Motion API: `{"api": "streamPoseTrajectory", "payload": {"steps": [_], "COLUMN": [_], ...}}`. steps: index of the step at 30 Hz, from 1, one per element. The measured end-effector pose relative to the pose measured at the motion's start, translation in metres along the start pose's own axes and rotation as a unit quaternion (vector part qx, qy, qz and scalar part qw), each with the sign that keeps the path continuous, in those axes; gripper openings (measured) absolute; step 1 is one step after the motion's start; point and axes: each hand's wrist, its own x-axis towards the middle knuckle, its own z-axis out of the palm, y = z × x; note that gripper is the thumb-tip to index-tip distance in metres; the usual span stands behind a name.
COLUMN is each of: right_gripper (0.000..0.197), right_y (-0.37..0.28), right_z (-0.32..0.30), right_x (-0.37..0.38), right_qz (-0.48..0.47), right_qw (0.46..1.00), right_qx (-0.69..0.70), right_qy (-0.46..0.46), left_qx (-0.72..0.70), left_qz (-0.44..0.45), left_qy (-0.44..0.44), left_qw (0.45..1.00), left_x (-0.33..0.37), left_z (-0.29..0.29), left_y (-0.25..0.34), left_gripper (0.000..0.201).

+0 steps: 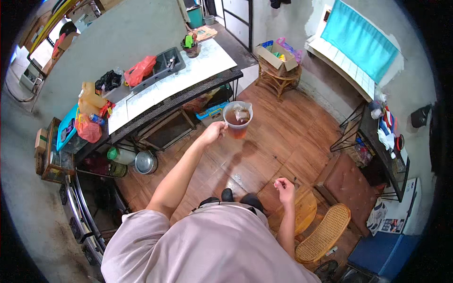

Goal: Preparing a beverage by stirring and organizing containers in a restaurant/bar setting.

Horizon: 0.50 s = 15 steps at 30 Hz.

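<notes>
We hold a clear plastic pitcher (237, 120) of brown liquid, with a tea bag showing near its top, out in front of us at arm's length, above the wooden floor (283, 137) and just off the end of the white-topped table (188, 70). Our left hand (213, 132) is closed around the pitcher's near side, apparently at a handle, though the exact grip is too small to confirm. Our right hand (284, 187) hangs low by our side, fingers loosely curled and holding nothing. The pitcher looks upright, filled well above the halfway line, with its top open. Risk assessment: we judge a one-handed hold on an extended arm to be the main hazard, since any tilt or jolt could slosh liquid over the rim onto the floor. A secondary hazard is contact with the dark mesh edge of the table, which lies near the pitcher. The low round wooden stool (304, 210) and the woven cane chair (325, 233) stand close to our right leg and could catch a step.
</notes>
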Motion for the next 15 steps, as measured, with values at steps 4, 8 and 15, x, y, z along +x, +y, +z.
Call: {"api": "streamPoseTrajectory", "payload": {"steps": [4,8,15], "right_gripper": [0.006,0.005,0.009], "right_y": [-0.022,-0.063,-0.099], "right_z": [0.02,0.032,0.04], "right_x": [0.052,0.116,0.274], "right_qz": [-0.007,-0.002,-0.013], "right_qw": [1.0,1.0,0.999], "right_qx": [0.021,0.023,0.017], "right_qy": [0.0,0.0,-0.025], "left_qx": [0.001,0.011,-0.033], "left_qz": [-0.016,-0.006,-0.023], "left_qy": [0.015,0.063,0.116], "left_qw": [1.0,0.998,0.992], "left_x": [0.044,0.086,0.187], "left_z": [-0.055,-0.1,-0.176], "left_y": [0.019,0.041,0.058], "left_gripper": [0.023,0.02,0.021]}}
